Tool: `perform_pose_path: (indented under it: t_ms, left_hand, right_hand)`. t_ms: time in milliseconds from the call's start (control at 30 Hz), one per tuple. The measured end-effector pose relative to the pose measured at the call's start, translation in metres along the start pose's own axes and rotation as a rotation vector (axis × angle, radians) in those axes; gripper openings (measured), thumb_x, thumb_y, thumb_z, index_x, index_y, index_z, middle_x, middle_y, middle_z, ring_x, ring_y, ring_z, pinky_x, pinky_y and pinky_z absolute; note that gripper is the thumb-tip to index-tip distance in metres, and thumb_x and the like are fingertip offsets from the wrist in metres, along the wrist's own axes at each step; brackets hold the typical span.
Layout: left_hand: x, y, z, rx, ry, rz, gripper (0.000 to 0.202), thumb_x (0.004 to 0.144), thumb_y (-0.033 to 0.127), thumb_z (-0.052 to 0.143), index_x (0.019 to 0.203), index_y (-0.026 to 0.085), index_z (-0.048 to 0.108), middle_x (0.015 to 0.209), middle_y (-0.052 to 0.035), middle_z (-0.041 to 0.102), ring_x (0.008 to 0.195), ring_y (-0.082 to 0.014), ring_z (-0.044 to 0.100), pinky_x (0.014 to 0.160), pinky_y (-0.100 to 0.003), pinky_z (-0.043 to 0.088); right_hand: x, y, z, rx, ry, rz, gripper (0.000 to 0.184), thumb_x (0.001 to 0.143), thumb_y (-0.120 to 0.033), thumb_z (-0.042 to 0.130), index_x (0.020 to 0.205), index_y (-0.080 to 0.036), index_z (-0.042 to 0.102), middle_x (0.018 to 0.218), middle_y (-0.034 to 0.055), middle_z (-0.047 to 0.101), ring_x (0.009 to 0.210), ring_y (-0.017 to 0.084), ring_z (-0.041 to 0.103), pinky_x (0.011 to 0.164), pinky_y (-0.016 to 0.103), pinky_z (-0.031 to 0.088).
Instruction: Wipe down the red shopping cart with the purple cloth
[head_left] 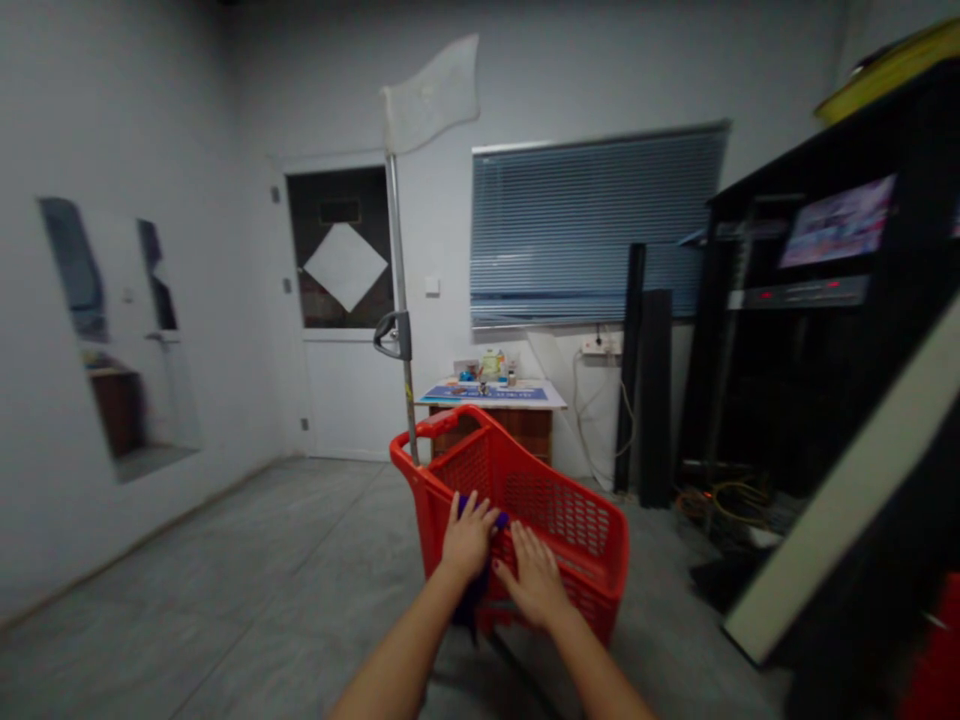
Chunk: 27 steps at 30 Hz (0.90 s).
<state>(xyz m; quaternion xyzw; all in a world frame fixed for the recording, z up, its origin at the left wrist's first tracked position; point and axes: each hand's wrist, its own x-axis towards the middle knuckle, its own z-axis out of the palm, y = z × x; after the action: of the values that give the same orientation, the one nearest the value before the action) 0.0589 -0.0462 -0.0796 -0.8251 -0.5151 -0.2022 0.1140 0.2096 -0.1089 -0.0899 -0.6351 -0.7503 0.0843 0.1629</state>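
A red plastic shopping cart (517, 437) stands in front of me, its side rim under my hands. My left hand (466, 540) presses a dark purple cloth (472, 598) against this rim, with the fingers bent over it. Part of the cloth hangs down outside the cart below the wrist. Just to the right, my right hand (534, 578) lies flat on the cart's side, fingers stretched out and holding nothing. A metal pole (399, 235) with a grey grip and a white flag (435, 98) rises from the cart's handle end.
Behind the cart is a small table (556, 398) with bottles and small items. A white door (345, 400) is at the back left, and a mirror (142, 400) at the left wall. On the right stand a black rack (825, 370), cables (739, 497) and a leaning pale panel (847, 520).
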Motion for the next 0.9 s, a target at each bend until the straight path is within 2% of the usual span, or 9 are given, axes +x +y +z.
perform_pose_path:
  t_ms: [367, 533, 633, 733, 900]
  left_hand:
    - [-0.003, 0.009, 0.008, 0.023, 0.054, -0.057, 0.036, 0.098, 0.033, 0.037, 0.127, 0.032, 0.057, 0.139, -0.0025, 0.054, 0.139, -0.0273, 0.034, 0.114, -0.057, 0.017]
    - [0.000, 0.000, 0.000, 0.011, 0.006, 0.027, 0.035, 0.098, 0.032, 0.038, 0.127, 0.033, 0.056, 0.138, -0.0011, 0.056, 0.137, -0.0250, 0.037, 0.116, -0.057, 0.014]
    - [0.001, -0.004, -0.004, 0.041, 0.033, -0.027, 0.034, 0.097, 0.032, 0.039, 0.125, 0.030, 0.058, 0.137, -0.0027, 0.057, 0.137, -0.0269, 0.036, 0.115, -0.058, 0.012]
    - [-0.004, 0.002, 0.003, 0.054, 0.050, -0.047, 0.036, 0.098, 0.033, 0.037, 0.128, 0.031, 0.056, 0.140, -0.0033, 0.053, 0.139, -0.0275, 0.033, 0.115, -0.057, 0.013]
    - [-0.012, 0.013, 0.011, 0.015, 0.030, 0.029, 0.039, 0.097, 0.033, 0.038, 0.134, 0.033, 0.051, 0.143, -0.0015, 0.050, 0.140, -0.0256, 0.031, 0.116, -0.055, 0.015]
  right_hand:
    - [0.004, 0.001, 0.007, 0.023, 0.042, -0.023, 0.079, 0.090, -0.067, 0.024, 0.151, -0.016, 0.022, 0.156, 0.0049, 0.017, 0.144, 0.024, 0.014, 0.117, 0.041, 0.012]
    - [-0.001, 0.003, 0.005, 0.018, 0.043, -0.035, 0.080, 0.090, -0.067, 0.022, 0.150, -0.014, 0.023, 0.156, 0.0057, 0.019, 0.144, 0.024, 0.014, 0.117, 0.039, 0.013]
    - [-0.002, 0.002, 0.002, 0.002, 0.025, -0.033, 0.080, 0.091, -0.066, 0.018, 0.151, -0.014, 0.021, 0.157, 0.0051, 0.017, 0.145, 0.023, 0.014, 0.117, 0.038, 0.012]
    - [-0.002, 0.002, 0.003, -0.001, 0.015, -0.023, 0.080, 0.091, -0.066, 0.017, 0.151, -0.013, 0.020, 0.157, 0.0051, 0.016, 0.145, 0.022, 0.013, 0.118, 0.039, 0.011]
    - [-0.003, 0.009, 0.006, -0.003, 0.033, -0.021, 0.079, 0.092, -0.063, 0.015, 0.150, -0.011, 0.021, 0.157, 0.0057, 0.016, 0.145, 0.022, 0.011, 0.118, 0.037, 0.010]
